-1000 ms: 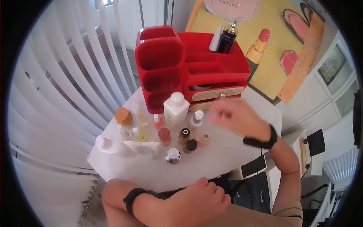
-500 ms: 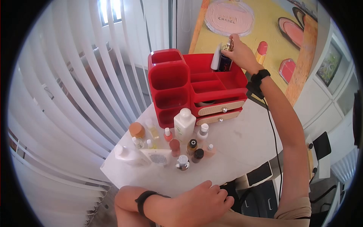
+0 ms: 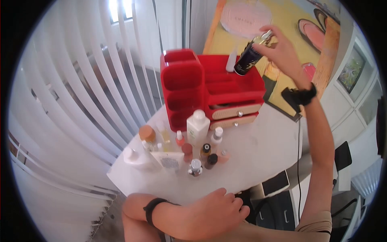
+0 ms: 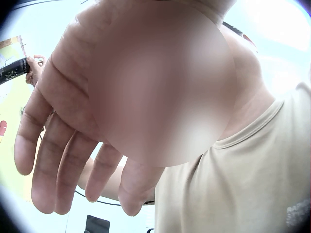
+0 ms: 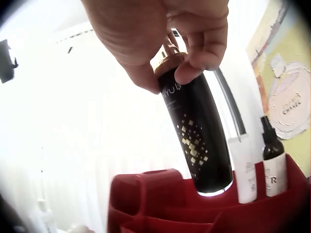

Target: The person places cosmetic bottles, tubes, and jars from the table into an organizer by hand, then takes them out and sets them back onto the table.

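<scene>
My right hand (image 3: 284,54) grips a dark pump bottle (image 3: 247,59) by its gold neck, fingers and thumb around the top. The bottle tilts above the upper compartment at the back right of the red organizer (image 3: 182,57). Gold diamond shapes mark its black side in the right wrist view, where its base overlaps the organizer's rim. A white tube (image 5: 245,177) and a dark spray bottle (image 5: 274,167) with a white label stand in that compartment. My left hand (image 3: 215,213) lies in front of the table with relaxed fingers, holding nothing.
On the white table (image 3: 266,157), a white bottle (image 3: 198,127), an orange-capped jar (image 3: 147,134) and several small bottles stand before the organizer. One organizer drawer (image 3: 236,112) sits partly pulled out. White vertical blinds (image 3: 84,101) hang at left; a painted board (image 3: 278,90) stands behind.
My right hand went from beside the drawers up to the dark pump bottle and took hold of its top. The bottle has since lifted and tilted. My left hand stays in place.
</scene>
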A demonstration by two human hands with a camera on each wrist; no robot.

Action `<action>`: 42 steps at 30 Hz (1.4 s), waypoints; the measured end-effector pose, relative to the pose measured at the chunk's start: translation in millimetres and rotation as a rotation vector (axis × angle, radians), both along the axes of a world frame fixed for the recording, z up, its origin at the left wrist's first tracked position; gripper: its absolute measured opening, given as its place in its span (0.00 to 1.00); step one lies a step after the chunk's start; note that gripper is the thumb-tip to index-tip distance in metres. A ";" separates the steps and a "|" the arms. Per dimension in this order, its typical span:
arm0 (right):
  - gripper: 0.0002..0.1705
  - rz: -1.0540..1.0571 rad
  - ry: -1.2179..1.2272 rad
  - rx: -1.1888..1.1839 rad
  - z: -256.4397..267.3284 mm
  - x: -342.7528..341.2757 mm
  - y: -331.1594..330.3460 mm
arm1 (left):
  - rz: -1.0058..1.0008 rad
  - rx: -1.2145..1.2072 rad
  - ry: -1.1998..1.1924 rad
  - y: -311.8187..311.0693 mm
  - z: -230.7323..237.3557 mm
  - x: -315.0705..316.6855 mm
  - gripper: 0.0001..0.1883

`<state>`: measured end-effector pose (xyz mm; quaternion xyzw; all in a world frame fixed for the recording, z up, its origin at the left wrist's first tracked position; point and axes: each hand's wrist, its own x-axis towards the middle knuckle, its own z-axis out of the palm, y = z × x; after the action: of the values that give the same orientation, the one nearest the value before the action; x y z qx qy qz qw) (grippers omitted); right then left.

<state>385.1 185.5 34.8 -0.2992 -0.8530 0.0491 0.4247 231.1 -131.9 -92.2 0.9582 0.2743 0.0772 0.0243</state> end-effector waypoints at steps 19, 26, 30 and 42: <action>0.23 0.159 -0.316 -0.227 -65.7 7.9 -44.4 | 0.043 -0.041 0.039 7.5 -0.4 1.9 0.09; 0.26 -0.068 -0.413 -0.043 -44.1 -59.9 93.0 | -0.014 -0.075 0.022 8.7 -1.8 -4.6 0.15; 0.26 -0.188 -0.505 -0.007 -56.9 -73.2 125.5 | -0.054 -0.142 0.027 10.1 8.1 -9.5 0.19; 0.16 0.027 -0.144 -0.038 -18.9 18.2 -15.5 | 0.028 -0.088 0.042 3.3 -6.1 -0.6 0.17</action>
<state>403.3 170.0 15.8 -0.2985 -0.8842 0.0491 0.3559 230.6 -128.5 -98.2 0.9537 0.2914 0.0452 0.0596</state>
